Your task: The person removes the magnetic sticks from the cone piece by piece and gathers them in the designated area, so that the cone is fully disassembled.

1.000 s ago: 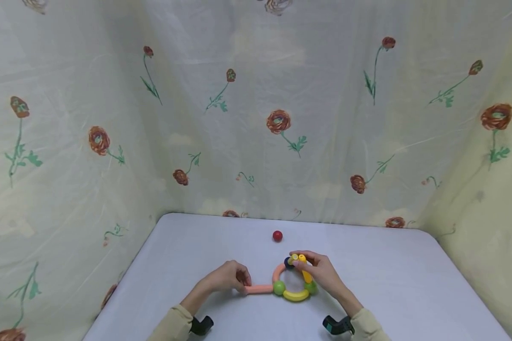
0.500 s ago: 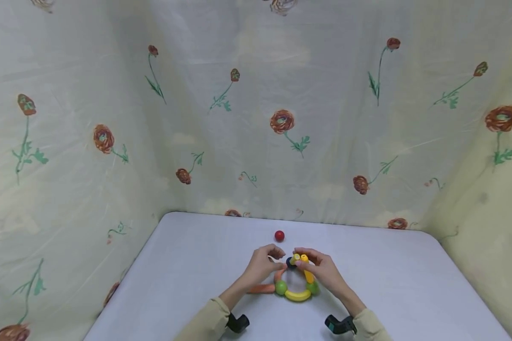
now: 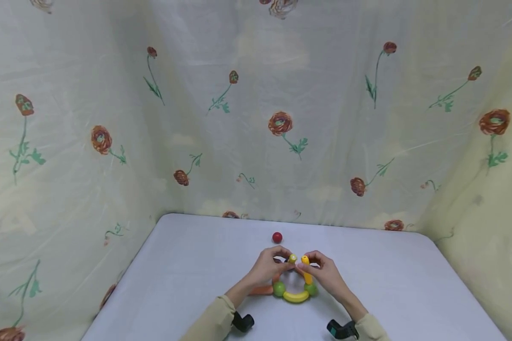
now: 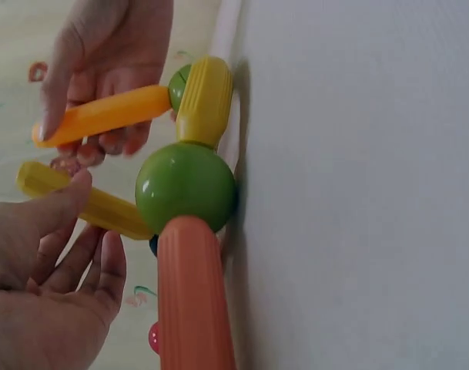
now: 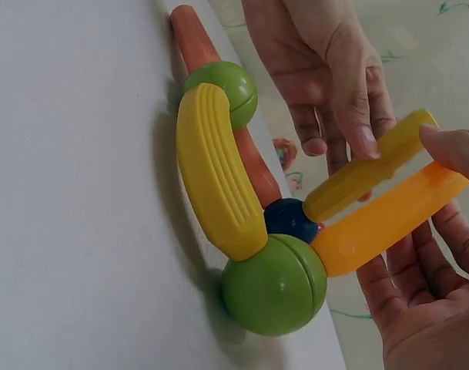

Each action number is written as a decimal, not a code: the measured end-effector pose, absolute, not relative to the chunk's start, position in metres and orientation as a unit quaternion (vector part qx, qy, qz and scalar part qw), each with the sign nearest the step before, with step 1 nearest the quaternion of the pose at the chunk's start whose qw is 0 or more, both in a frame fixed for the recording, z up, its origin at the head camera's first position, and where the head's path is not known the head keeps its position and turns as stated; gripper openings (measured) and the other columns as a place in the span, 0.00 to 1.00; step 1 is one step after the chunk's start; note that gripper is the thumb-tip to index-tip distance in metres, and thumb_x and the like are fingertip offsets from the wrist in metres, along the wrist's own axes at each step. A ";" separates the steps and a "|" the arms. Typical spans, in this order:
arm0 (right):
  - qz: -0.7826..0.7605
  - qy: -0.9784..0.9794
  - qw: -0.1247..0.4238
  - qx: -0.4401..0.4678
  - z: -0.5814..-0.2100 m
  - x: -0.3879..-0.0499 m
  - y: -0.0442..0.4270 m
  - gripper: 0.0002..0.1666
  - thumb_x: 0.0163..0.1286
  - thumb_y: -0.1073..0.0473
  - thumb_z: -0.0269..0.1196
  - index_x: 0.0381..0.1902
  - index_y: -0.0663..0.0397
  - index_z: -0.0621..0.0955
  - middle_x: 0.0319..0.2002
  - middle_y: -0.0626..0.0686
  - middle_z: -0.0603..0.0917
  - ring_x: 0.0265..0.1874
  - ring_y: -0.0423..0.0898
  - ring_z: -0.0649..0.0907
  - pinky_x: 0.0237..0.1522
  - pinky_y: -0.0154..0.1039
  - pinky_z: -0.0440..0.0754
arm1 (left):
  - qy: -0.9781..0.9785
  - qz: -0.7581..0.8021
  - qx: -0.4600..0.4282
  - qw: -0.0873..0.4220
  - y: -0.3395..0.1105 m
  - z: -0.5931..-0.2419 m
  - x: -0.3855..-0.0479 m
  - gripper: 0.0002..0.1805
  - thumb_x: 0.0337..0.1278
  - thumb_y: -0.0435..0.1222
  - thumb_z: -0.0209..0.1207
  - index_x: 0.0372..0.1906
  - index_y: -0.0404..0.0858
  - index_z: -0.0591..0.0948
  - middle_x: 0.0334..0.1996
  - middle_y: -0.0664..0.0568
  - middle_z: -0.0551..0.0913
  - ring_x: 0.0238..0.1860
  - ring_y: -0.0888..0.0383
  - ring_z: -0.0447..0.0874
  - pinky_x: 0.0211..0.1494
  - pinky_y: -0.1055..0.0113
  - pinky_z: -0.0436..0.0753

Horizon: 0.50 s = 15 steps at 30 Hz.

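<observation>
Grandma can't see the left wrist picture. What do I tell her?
The left hand holds a yellow rod and the right hand holds an orange rod. Close up, a green ball links a salmon rod and a ridged yellow piece. White table fills the picture's right.

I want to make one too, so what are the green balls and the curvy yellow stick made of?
The green balls look like smooth, glossy plastic: light glints off them, and thin seam-like lines show. The curvy yellow stick seems plastic too, but duller, with neat molded-looking grooves along it. Painted wood can't be ruled out.
</observation>
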State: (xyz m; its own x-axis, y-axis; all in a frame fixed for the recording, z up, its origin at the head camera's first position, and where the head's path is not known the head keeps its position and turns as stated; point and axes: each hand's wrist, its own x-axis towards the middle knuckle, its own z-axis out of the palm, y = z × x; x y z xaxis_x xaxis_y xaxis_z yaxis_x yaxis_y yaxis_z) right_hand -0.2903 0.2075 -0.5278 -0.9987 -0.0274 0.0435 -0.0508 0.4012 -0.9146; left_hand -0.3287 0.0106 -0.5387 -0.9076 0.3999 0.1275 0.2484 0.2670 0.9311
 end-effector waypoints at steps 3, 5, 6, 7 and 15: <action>0.540 -0.842 0.009 0.021 -0.527 -0.290 0.211 0.22 0.63 0.49 0.67 0.48 0.57 0.79 0.46 0.52 0.80 0.46 0.45 0.76 0.50 0.38 0.74 | 0.791 0.565 0.221 0.082 0.006 -0.542 -0.332 0.12 0.52 0.37 0.69 0.42 0.50 0.82 0.39 0.63 0.84 0.46 0.61 0.80 0.49 0.71 0.79; 0.538 -0.843 0.006 0.022 -0.527 -0.291 0.214 0.23 0.63 0.48 0.67 0.49 0.57 0.79 0.45 0.52 0.80 0.45 0.45 0.76 0.48 0.37 0.74 | 0.791 0.556 0.237 0.097 0.002 -0.544 -0.332 0.12 0.53 0.36 0.68 0.42 0.51 0.82 0.40 0.64 0.83 0.47 0.61 0.80 0.50 0.70 0.79; 0.539 -0.842 0.004 0.023 -0.527 -0.291 0.215 0.23 0.63 0.48 0.67 0.49 0.57 0.78 0.45 0.52 0.80 0.44 0.45 0.76 0.47 0.37 0.73 | 0.791 0.551 0.246 0.106 0.000 -0.544 -0.332 0.12 0.54 0.36 0.67 0.42 0.51 0.82 0.40 0.64 0.83 0.47 0.60 0.80 0.50 0.70 0.78; 0.539 -0.842 0.001 0.023 -0.527 -0.292 0.217 0.24 0.63 0.47 0.67 0.50 0.58 0.78 0.45 0.52 0.80 0.44 0.45 0.76 0.47 0.37 0.73 | 0.791 0.544 0.253 0.115 -0.001 -0.545 -0.332 0.12 0.54 0.36 0.67 0.43 0.51 0.82 0.41 0.65 0.83 0.48 0.60 0.79 0.51 0.70 0.78; 0.545 -0.838 -0.009 0.014 -0.532 -0.293 0.228 0.30 0.62 0.43 0.67 0.51 0.60 0.77 0.44 0.52 0.80 0.43 0.47 0.76 0.45 0.38 0.73 | 0.811 0.473 0.307 0.156 -0.003 -0.544 -0.326 0.15 0.52 0.37 0.69 0.45 0.51 0.80 0.45 0.69 0.79 0.51 0.57 0.73 0.57 0.63 0.73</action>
